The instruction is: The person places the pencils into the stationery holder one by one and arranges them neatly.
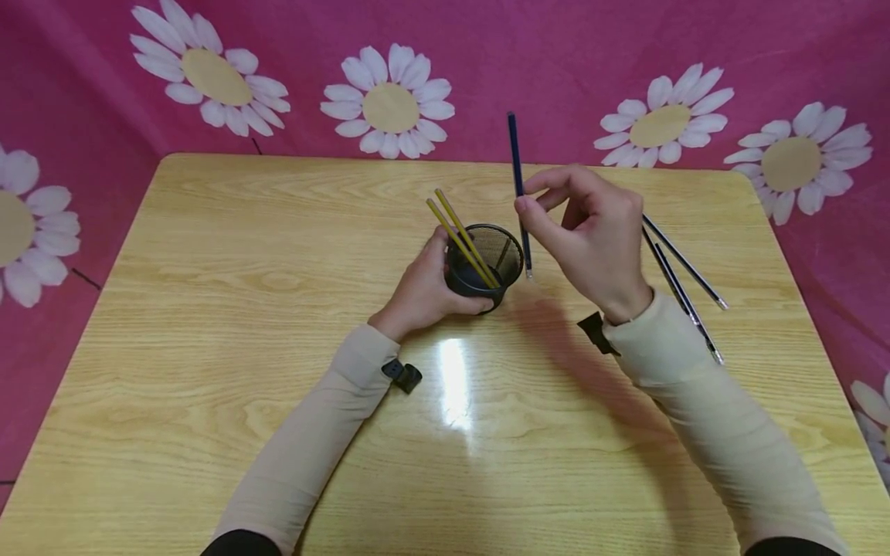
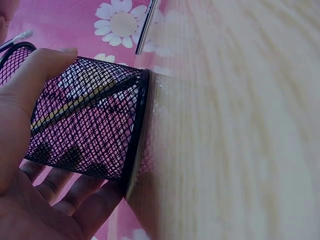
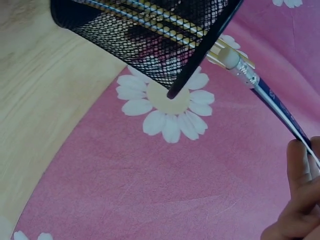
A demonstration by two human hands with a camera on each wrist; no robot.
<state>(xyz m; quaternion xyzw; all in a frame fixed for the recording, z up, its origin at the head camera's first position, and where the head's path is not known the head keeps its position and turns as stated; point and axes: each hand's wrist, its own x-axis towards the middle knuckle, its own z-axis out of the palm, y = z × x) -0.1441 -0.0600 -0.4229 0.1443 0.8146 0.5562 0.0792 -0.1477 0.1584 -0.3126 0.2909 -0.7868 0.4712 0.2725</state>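
My left hand [image 1: 427, 289] grips a black mesh pencil cup [image 2: 85, 115] around its side, thumb on the near side and fingers behind. Two yellow pencils [image 1: 455, 232] lean inside the cup, their upper ends sticking out over the rim toward the far left. To the right of the cup, my right hand [image 1: 591, 232] pinches a dark blue pencil [image 1: 515, 154] between thumb and fingertips. It is held nearly upright, with its silver ferrule and white eraser [image 3: 231, 57] at the lower end, close by the cup's rim.
Several dark pencils [image 1: 684, 266] lie on the wooden table [image 1: 229, 309] at the right, partly behind my right hand and wrist. A pink cloth with white daisies [image 1: 487, 69] hangs beyond the table's back and side edges.
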